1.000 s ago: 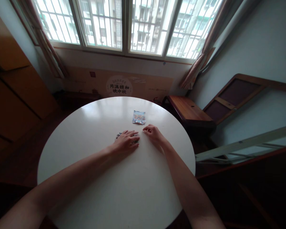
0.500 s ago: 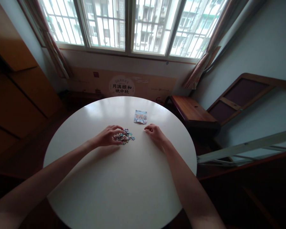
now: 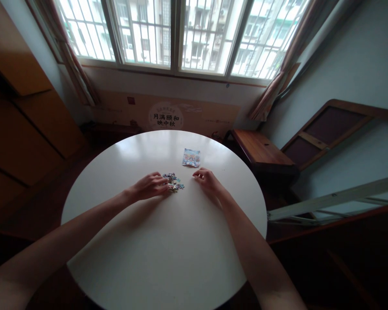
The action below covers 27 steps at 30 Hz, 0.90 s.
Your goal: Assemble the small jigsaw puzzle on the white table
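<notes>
A small pile of jigsaw puzzle pieces (image 3: pixel 177 186) lies on the white round table (image 3: pixel 168 241), in front of me. At the pile's left side is my left hand (image 3: pixel 151 185), its fingers drawn together on some of the pieces, which it partly hides. My right hand (image 3: pixel 206 178) is held to the right of the pile, apart from it. Its fingers are curled in with the tips close together; whether anything small is between them I cannot make out. Just beyond that hand a small square picture sheet (image 3: pixel 191 158) with a colourful print lies flat.
Behind the table stands a long printed cardboard panel (image 3: pixel 116 107) under a barred window (image 3: pixel 200 38). To the right are a wooden bench (image 3: pixel 261 146) and a framed wooden piece (image 3: pixel 330 125) against the wall. Wooden cabinets (image 3: pixel 22 133) fill the left side.
My left hand has closed its fingers at the pile and moved slightly right, and the pieces have shifted a little. My right hand has moved slightly left.
</notes>
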Motion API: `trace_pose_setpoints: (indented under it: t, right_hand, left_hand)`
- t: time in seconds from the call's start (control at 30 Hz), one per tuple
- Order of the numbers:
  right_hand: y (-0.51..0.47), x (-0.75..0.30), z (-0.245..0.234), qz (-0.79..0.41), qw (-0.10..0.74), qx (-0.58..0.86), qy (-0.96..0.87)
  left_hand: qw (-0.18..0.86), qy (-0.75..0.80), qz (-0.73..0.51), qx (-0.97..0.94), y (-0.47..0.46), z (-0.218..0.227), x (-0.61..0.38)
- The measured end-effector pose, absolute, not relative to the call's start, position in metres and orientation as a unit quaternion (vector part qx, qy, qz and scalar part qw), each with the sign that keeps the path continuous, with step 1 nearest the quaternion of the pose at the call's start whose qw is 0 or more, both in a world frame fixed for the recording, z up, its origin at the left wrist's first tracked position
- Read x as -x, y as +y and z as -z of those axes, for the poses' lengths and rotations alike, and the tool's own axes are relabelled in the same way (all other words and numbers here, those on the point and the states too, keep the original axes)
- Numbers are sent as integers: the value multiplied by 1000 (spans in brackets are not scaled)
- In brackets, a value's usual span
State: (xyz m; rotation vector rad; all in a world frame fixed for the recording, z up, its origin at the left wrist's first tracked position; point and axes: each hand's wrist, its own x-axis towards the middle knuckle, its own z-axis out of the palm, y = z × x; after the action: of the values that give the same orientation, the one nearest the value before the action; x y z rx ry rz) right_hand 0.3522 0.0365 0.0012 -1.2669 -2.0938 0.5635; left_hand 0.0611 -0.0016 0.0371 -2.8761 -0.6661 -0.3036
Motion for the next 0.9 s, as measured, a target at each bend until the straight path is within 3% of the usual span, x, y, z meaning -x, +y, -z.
trace_pose_setpoints:
  t: [0.3, 0.47, 0.9]
  right_hand:
    - [38, -350, 0, -205, 319, 470, -797]
    - [37, -346, 2, -202, 318, 455, -807]
    - [35, -337, 4, -177, 342, 449, -806]
  left_hand:
    - [30, -318, 155, 935, 13, -36, -63]
    - [-23, -278, 135, 951, 7, -38, -57]
    - [-64, -403, 107, 907, 10, -14, -83]
